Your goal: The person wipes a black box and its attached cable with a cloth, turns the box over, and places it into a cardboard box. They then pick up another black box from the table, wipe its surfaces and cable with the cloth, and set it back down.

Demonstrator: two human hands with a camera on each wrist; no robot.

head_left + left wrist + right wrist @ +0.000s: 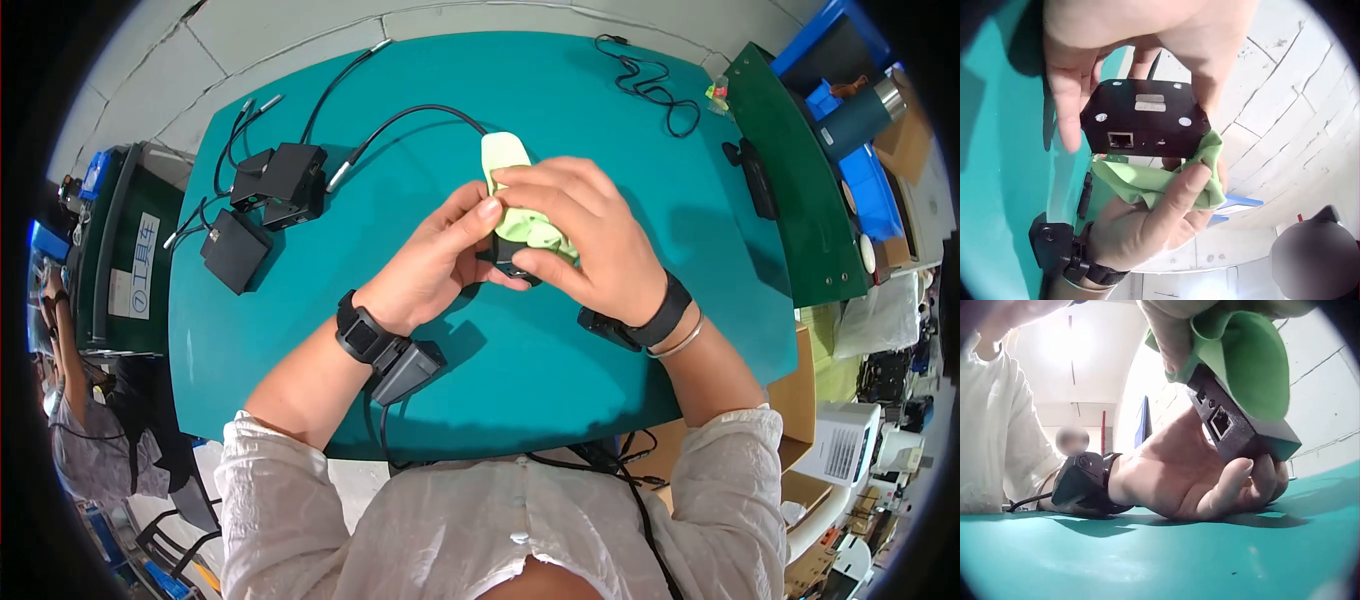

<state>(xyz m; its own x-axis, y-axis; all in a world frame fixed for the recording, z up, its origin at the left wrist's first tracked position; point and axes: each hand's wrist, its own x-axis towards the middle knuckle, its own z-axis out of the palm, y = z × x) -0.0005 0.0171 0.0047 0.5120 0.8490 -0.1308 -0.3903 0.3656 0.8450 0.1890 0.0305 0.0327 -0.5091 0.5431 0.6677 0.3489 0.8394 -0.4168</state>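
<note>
A black box (1147, 106) with a network socket on one side is held above the table between both hands. The left hand (425, 250) grips it, and in the right wrist view that hand's fingers (1235, 487) curl under its edge. A light green cloth (535, 232) lies over the box, also seen as the green cloth (1254, 362) in the right wrist view. The right hand (590, 235) pinches the cloth against the box, its thumb (1182, 190) on the cloth in the left wrist view. A black cable runs from under the cloth's far end.
On the left of the green table (560, 380) are several black boxes (295, 175) with cables. A thin black cable (650, 90) lies at the back right. A black object (757, 180) stands by the green side panel (790, 200). A person (95, 440) is at the far left.
</note>
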